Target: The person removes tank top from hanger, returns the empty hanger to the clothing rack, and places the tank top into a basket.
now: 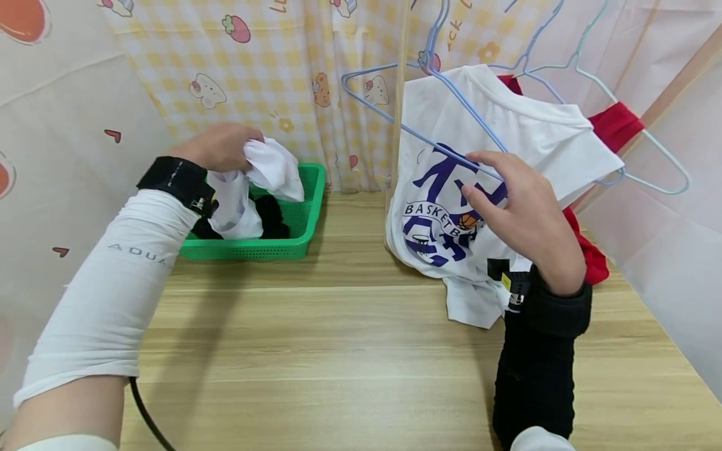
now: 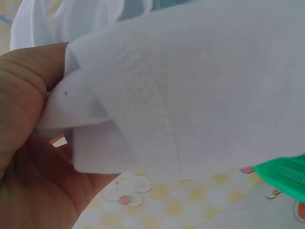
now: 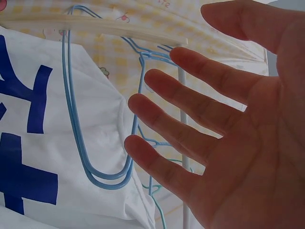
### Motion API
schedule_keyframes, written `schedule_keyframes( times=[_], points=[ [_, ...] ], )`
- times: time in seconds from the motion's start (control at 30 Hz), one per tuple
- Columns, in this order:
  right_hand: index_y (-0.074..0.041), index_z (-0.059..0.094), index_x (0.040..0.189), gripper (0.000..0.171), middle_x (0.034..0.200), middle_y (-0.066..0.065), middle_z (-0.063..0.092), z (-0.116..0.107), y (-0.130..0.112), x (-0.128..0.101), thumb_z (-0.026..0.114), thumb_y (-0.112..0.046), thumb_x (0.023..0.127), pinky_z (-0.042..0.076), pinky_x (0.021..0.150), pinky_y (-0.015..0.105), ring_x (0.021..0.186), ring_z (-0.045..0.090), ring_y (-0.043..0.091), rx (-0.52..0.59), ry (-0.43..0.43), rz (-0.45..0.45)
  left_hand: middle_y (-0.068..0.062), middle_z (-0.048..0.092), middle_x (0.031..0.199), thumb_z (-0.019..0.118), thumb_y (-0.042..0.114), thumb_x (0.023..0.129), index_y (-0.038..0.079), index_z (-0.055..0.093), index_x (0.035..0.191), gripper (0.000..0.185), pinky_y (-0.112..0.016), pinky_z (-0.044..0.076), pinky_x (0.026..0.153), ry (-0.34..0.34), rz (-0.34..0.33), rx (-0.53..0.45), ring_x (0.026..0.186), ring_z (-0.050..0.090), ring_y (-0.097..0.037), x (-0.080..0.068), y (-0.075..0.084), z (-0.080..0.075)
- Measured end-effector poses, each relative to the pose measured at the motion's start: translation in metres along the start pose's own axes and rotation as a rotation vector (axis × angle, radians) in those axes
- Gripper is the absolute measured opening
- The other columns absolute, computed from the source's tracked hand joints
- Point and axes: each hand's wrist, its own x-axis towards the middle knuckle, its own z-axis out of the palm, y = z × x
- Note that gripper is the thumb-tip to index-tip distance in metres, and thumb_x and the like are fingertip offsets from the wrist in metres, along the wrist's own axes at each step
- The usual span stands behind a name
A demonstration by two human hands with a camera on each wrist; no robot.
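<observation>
At the far left, my left hand (image 1: 220, 147) grips a white cloth garment (image 1: 274, 170) above a green basket (image 1: 248, 249). In the left wrist view, this garment (image 2: 228, 90) shows a stitched hem, with the thumb and fingers around its edge. My right hand (image 1: 527, 216) has its fingers extended and spread beside a blue hanger (image 1: 366, 104). Through the right wrist view, the fingers lie in front of the hanger (image 3: 110, 186); whether they touch it I cannot tell. Behind it hangs a white shirt (image 1: 541, 131) with a blue basketball print.
Black cloth (image 1: 271, 216) and more white cloth (image 1: 234, 203) lie in the basket. Red clothing (image 1: 615, 128) and a green hanger (image 1: 665, 153) are behind the shirt. An upright pole (image 1: 398, 81) stands at the shirt's left. A patterned curtain (image 1: 271, 75) backs the wooden table (image 1: 316, 351).
</observation>
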Motion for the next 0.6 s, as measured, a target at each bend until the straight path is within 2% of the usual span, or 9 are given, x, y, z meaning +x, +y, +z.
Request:
schedule_keyframes(
  times=[0.1,0.2,0.37,0.53,0.6],
  points=[
    [-0.012,0.055,0.158,0.053,0.162,0.019,0.053,0.000,0.001,-0.001,0.066,-0.025,0.108,0.054,0.100,0.069,0.144,0.053,0.043,0.001,0.002,-0.002,-0.029,0.066,0.127,0.071,-0.001,0.093,-0.006,0.060,0.140,0.048,-0.052,0.051,0.092,0.004,0.015,-0.007,0.108,0.059,-0.041,0.007,0.002,0.011],
    [-0.012,0.055,0.158,0.053,0.162,0.019,0.053,-0.001,0.002,-0.001,0.066,-0.026,0.108,0.051,0.106,0.070,0.147,0.051,0.043,0.006,0.001,-0.001,-0.031,0.067,0.129,0.071,-0.002,0.091,-0.008,0.061,0.137,0.047,-0.055,0.051,0.097,0.027,0.027,-0.023,0.110,0.061,-0.041,0.016,0.005,0.022],
    [-0.012,0.055,0.158,0.053,0.163,0.019,0.053,-0.002,0.004,-0.001,0.067,-0.026,0.107,0.046,0.112,0.072,0.151,0.049,0.042,0.014,0.005,0.004,-0.034,0.065,0.133,0.071,0.001,0.093,-0.011,0.059,0.139,0.049,-0.059,0.050,0.102,0.031,-0.018,-0.020,0.114,0.061,-0.044,0.031,0.008,0.040],
    [-0.013,0.056,0.157,0.053,0.162,0.018,0.054,-0.002,0.005,-0.002,0.067,-0.027,0.107,0.047,0.112,0.071,0.151,0.049,0.041,0.022,0.012,0.004,-0.037,0.059,0.142,0.069,0.011,0.099,-0.014,0.052,0.147,0.056,-0.060,0.050,0.108,-0.058,-0.130,-0.040,0.120,0.059,-0.046,0.040,0.003,0.063],
    [-0.013,0.056,0.157,0.053,0.162,0.018,0.054,-0.003,0.005,-0.002,0.067,-0.028,0.107,0.046,0.113,0.071,0.151,0.049,0.041,0.022,0.012,0.004,-0.038,0.061,0.134,0.067,0.015,0.102,-0.016,0.055,0.139,0.049,-0.057,0.051,0.103,-0.106,-0.156,-0.039,0.113,0.060,-0.045,0.040,0.002,0.071]
  ],
)
